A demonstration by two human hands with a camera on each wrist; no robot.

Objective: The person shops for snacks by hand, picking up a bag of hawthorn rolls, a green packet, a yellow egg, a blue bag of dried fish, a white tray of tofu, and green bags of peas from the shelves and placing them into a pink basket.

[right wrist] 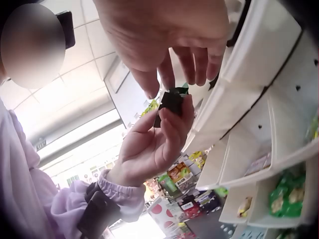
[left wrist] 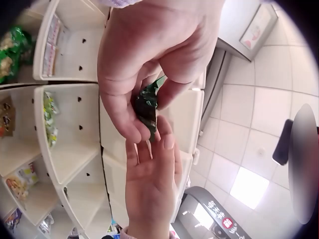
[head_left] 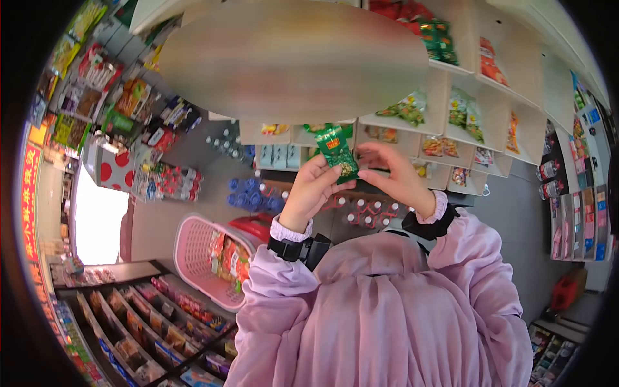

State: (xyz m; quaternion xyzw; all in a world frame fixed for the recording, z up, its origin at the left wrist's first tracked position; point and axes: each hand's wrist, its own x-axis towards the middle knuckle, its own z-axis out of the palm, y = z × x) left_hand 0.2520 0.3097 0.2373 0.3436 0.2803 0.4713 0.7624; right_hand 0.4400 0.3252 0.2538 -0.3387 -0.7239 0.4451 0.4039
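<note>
A small green packet (head_left: 338,153) is pinched by the left hand (head_left: 311,188), thumb across its lower front, in the head view. The right hand (head_left: 394,175) is just to the packet's right, its fingers loosely bent with nothing gripped. In the left wrist view the left hand (left wrist: 154,55) holds the dark green packet (left wrist: 146,105) between thumb and fingers, and the right hand (left wrist: 149,194) lies below it. In the right wrist view the left hand (right wrist: 152,144) grips the packet (right wrist: 172,104), and the right hand (right wrist: 169,35) hangs above, fingers extended.
White bins (head_left: 516,116) of bagged snacks stand ahead and to the right. A pink basket (head_left: 193,258) with packets inside is at the left, above a dark shelf rack of goods. Bottles (head_left: 374,211) stand on the floor beyond the hands, and hanging snack bags (head_left: 132,100) are at the upper left.
</note>
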